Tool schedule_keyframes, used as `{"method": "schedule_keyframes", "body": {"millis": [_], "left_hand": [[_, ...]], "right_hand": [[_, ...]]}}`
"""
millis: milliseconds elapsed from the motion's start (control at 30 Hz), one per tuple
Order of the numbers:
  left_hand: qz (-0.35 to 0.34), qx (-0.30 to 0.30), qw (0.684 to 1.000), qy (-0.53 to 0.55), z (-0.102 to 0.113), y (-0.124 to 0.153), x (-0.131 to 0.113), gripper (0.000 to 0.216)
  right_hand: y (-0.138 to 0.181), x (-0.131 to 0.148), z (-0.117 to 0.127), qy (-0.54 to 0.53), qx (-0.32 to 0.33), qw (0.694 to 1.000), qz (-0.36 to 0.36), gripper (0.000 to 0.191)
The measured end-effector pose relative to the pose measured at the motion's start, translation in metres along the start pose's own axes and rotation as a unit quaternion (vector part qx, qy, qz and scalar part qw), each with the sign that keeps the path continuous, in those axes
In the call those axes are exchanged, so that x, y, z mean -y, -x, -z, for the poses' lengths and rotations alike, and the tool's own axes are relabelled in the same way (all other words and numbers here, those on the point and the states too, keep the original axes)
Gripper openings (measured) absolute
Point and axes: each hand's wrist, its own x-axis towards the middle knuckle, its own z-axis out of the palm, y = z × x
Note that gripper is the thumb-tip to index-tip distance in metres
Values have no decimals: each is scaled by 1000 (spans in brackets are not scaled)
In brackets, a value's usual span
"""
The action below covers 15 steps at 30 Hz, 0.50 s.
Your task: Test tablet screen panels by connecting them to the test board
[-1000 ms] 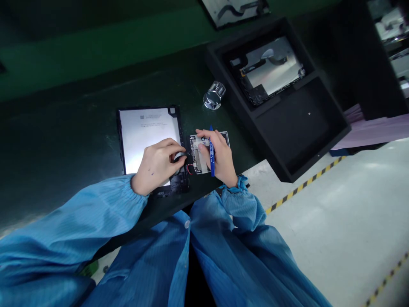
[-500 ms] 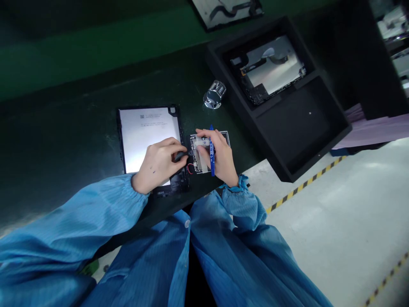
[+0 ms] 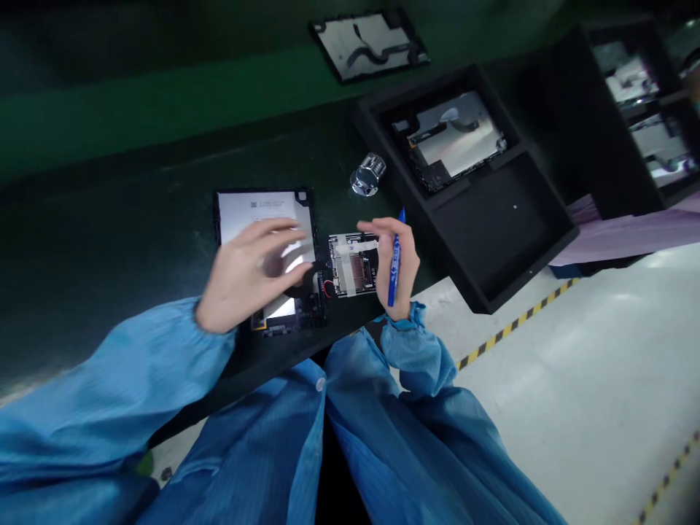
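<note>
My left hand (image 3: 251,266), smeared by motion, hovers over an opened tablet (image 3: 235,208) with its fingers apart and nothing visible in them. The tablet lies flat, its silvery back panel facing up. Just right of it is a circuit board (image 3: 342,277) with pale tape strips across it and a small red wire at its lower left. At the board's right edge is my right hand (image 3: 405,270), a blue pen (image 3: 394,266) held upright in the crook of its thumb. Its index finger reaches above the board; whether it touches is unclear.
A shiny metal cylinder (image 3: 368,173) stands behind the board. To the right, a black tray (image 3: 475,281) holds another opened tablet (image 3: 464,138). One more tablet (image 3: 372,45) lies at the back. A second black tray (image 3: 590,138) with tablets is at the far right.
My left hand has spread its fingers and moved left, away from the tablet's right edge. My right hand has shifted right with the pen, uncovering more of the board. The view has shifted slightly.
</note>
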Motion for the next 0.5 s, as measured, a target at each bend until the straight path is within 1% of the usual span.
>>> {"method": "schedule_keyframes", "body": {"millis": [33,67,100,133,167,200,233,267,333,433,500], "left_hand": [[35,-14,999,22,15,10,1,37],[82,-19,995,54,29,21,2,43],[140,-23,986,84,42,34,5,49],[191,-22,975,109,53,48,7,54],[240,-18,962,131,60,61,10,59],[281,-15,948,150,64,73,12,62],[312,-11,935,170,66,83,13,64],[337,-10,922,192,65,91,13,65],[376,-20,894,244,59,98,11,67],[422,-69,844,325,50,93,7,66],[455,-113,804,366,50,82,7,57]], "right_hand": [[1,2,5,18,58,998,22,31],[2,4,9,45,134,988,55,38],[2,4,11,78,211,970,91,57],[1,4,12,112,276,947,122,83],[0,3,11,143,323,924,144,108],[-2,2,9,168,354,907,154,126],[-3,1,6,187,376,894,156,135],[-5,0,4,201,392,884,154,138],[-7,-1,-1,214,414,872,149,139],[-8,-4,-3,209,419,870,153,139],[-8,-7,-4,202,414,874,158,140]]}}
